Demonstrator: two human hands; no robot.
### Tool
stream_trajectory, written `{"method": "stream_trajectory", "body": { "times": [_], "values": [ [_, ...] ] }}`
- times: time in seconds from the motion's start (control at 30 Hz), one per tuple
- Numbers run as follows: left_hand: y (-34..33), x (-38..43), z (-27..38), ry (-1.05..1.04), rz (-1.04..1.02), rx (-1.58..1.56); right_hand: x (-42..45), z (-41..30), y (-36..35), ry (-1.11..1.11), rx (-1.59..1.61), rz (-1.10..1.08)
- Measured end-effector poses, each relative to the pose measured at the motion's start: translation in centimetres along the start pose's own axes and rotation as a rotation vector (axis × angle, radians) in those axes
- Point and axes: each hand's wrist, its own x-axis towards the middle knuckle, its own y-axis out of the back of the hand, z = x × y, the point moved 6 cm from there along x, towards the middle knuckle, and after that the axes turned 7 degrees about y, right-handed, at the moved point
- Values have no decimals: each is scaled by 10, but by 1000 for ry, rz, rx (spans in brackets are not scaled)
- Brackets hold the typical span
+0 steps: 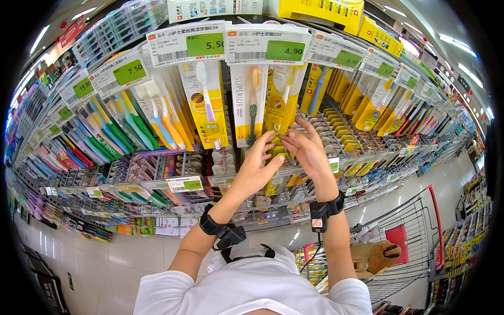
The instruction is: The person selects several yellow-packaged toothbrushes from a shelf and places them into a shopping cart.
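Both my hands are raised at a rack of hanging toothbrush packs. My left hand (256, 171) is just below the bottom edge of a yellow toothbrush pack (278, 104), its fingers apart and holding nothing. My right hand (309, 151) is at the lower right of that same pack, fingers spread, the tips at its bottom corner. Whether those fingertips press on the card is unclear. Beside it on the left hangs a white and yellow pack with a green-handled toothbrush (252, 114). Farther left is a pack with a white and purple toothbrush (206, 102).
Price tags (267, 45) bearing writing stick out above the packs. More toothbrush packs (134, 122) hang to the left, and blue-handled ones (315, 90) to the right. A wire shopping cart (409, 236) with a brown paper bag (360, 258) stands at my right on the tiled floor (130, 252).
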Motion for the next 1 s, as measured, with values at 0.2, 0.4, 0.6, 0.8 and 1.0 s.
{"method": "stream_trajectory", "body": {
  "times": [0.2,0.4,0.6,0.8,1.0],
  "values": [
    [-3,-1,-2,-7,-9,-15,-4,-3,-6,47,-84,20],
    [-1,-3,-2,-42,17,-2,-14,-4,-5,82,-213,-7],
    [4,-8,-1,-36,82,-91,-38,-22,-6,124,-179,39],
    [-6,-16,13,-30,8,-256,-64,-32,1,155,-119,67],
    [-20,-27,23,-18,-111,-276,-86,-43,3,187,-84,112]
  ]
}}
